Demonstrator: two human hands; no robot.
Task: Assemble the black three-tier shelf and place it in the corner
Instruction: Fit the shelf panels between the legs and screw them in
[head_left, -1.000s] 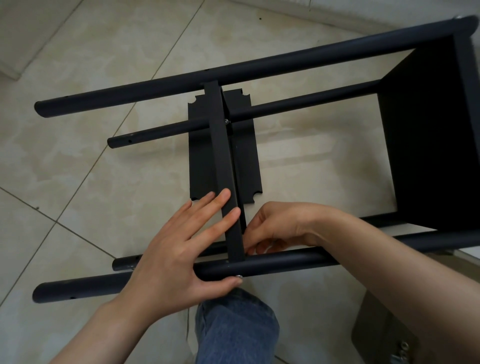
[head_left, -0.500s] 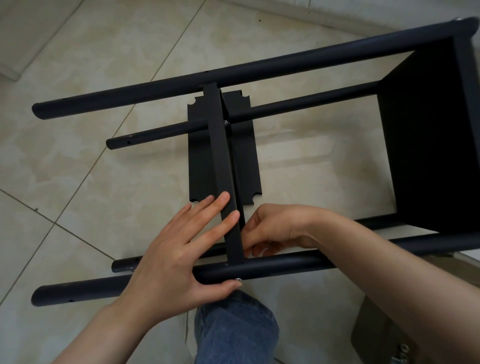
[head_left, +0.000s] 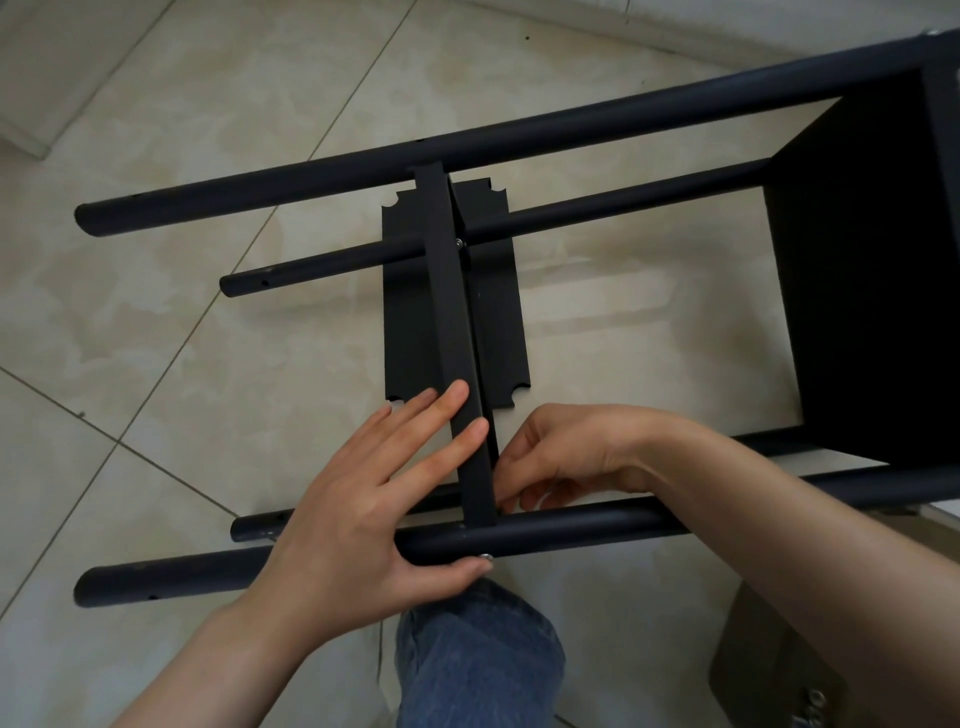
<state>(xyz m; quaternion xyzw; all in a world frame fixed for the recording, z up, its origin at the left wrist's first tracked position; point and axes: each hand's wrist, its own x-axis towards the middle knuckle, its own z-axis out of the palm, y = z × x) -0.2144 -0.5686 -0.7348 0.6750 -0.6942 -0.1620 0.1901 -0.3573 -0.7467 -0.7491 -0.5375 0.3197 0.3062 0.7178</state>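
Left hand (head_left: 363, 519) is lying flat, straight fingers pressing the middle panel (head_left: 457, 338), thumb under the near pole (head_left: 597, 525). Right hand (head_left: 566, 457) is curling at that joint; I cannot tell what it holds. Matte black shelf frame (head_left: 519, 140) is lying sideways, long axis running 8 to 2 o'clock. Tile floor (head_left: 182, 389) is stretching past the pole ends toward 9 o'clock.
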